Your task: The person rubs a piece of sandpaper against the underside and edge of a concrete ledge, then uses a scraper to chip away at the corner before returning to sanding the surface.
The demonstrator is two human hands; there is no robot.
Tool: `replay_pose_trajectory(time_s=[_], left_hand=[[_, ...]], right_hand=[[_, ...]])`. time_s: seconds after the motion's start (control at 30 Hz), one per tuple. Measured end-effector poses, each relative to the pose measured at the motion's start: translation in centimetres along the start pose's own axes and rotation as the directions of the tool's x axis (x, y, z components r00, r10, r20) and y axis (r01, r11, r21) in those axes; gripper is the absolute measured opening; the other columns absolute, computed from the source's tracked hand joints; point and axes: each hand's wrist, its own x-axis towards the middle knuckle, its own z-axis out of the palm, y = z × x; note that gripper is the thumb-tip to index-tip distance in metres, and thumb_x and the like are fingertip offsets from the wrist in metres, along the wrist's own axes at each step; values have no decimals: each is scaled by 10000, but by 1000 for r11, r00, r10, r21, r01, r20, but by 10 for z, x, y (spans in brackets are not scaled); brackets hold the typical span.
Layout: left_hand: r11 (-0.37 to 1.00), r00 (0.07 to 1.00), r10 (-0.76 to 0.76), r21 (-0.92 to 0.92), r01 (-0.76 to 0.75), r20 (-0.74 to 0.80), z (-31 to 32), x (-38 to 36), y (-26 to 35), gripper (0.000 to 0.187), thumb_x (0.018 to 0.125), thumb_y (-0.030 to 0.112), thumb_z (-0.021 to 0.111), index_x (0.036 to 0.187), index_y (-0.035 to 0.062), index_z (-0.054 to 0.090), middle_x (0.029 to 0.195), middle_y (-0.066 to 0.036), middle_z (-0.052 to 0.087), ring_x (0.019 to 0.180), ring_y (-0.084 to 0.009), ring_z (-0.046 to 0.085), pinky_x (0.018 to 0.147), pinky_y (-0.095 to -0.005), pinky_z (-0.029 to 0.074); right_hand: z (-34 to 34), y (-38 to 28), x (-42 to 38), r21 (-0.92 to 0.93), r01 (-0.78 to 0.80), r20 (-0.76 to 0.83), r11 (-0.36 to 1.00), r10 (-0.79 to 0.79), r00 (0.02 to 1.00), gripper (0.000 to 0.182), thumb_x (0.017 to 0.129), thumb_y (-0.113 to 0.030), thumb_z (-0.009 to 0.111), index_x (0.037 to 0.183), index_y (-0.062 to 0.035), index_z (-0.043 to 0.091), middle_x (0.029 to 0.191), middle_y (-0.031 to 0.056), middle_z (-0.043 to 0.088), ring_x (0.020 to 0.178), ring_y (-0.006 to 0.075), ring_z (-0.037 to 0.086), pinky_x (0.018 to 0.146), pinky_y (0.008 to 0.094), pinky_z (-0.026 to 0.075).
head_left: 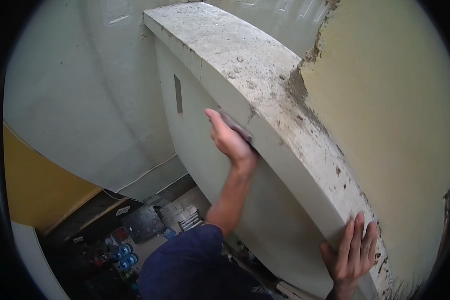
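My left hand is closed around a dark, flat piece of folded sandpaper. The sandpaper is pressed against the front face of the concrete ledge, close to its lower edge, and my palm and fingers hide part of it. Slight blur shows on this hand and forearm. Farther down the ledge, at lower right, my right hand lies over the top edge with its fingers stretched out. The thumb rests on the front face, and nothing is held there.
Below the ledge stands a curved pale wall with a narrow slot. A yellowish wall with a broken plaster edge rises on the right. Far below are blue water bottles, a dark board and a thin cable.
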Motion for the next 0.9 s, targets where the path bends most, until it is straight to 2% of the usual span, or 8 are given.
replay_pose_trajectory(time_s=[0.1, 0.17, 0.3, 0.43, 0.5, 0.63, 0.73, 0.9], left_hand=[[994, 994, -111, 25, 111, 7, -10, -46, -5, 518, 1028, 496, 353, 826, 62, 550, 765, 6, 536, 687, -100, 506, 647, -266, 446], [978, 978, -208, -23, 208, -3, -14, -84, -10, 576, 1021, 514, 355, 1125, 1, 595, 970, -52, 634, 850, -140, 601, 772, -267, 485], [958, 957, -286, -23, 287, 52, -29, -143, -12, 596, 1018, 521, 352, 1128, -21, 575, 1044, -83, 616, 909, -157, 596, 817, -292, 485], [975, 973, -216, -33, 219, 84, -20, -141, -11, 583, 1019, 507, 355, 1057, -29, 583, 1004, -88, 611, 866, -166, 595, 794, -305, 499], [963, 962, -265, -57, 262, -60, -13, -144, -6, 528, 1030, 494, 337, 743, 74, 475, 724, 14, 468, 652, -103, 427, 614, -267, 414], [955, 956, -288, 52, 290, -50, -12, -131, -1, 516, 1026, 497, 337, 712, 104, 450, 678, 17, 434, 600, -118, 418, 568, -274, 399], [948, 947, -315, -74, 310, -68, -6, -134, -2, 495, 1024, 504, 330, 786, 104, 499, 734, 2, 474, 666, -130, 486, 630, -294, 446], [895, 898, -407, -121, 428, 166, -36, -209, -16, 594, 1012, 547, 329, 1293, 43, 469, 1177, -68, 551, 1038, -179, 567, 897, -328, 478]], right_hand=[[-1, -4, 11, 32, -29, -45, 999, 30, 999, 413, 1010, -296, 448, 1187, 23, 644, 1220, 174, 646, 1292, 361, 497, 1090, 504, 358], [-1, -8, 14, 46, -14, -70, 999, 18, 997, 344, 977, -222, 492, 1172, 13, 651, 1179, 145, 675, 1260, 329, 538, 1076, 497, 383], [2, -8, 10, 123, 22, -192, 992, 2, 981, 319, 855, -54, 556, 1148, -18, 676, 1230, 112, 657, 1275, 305, 529, 1109, 496, 342], [-23, -15, -34, 358, 1, -296, 934, 112, 949, 306, 773, -159, 692, 1070, -89, 714, 1222, 82, 662, 1236, 349, 550, 1111, 544, 312], [-35, -16, -76, 335, -32, -260, 942, 125, 957, 317, 723, -209, 743, 1017, -94, 718, 1197, 68, 668, 1204, 389, 559, 1063, 559, 366], [-49, -7, -190, 220, -192, -187, 957, 234, 954, 259, 745, -196, 702, 937, -24, 695, 1033, 131, 702, 1049, 447, 622, 872, 602, 493], [-61, -2, -273, 126, -253, -185, 959, 273, 944, 233, 823, -125, 572, 954, 38, 674, 996, 213, 693, 972, 476, 649, 894, 614, 519], [-52, -24, -320, 204, -551, -135, 810, 580, 803, 150, 805, -121, 598, 837, 18, 645, 894, 169, 690, 879, 442, 681, 743, 561, 551]])
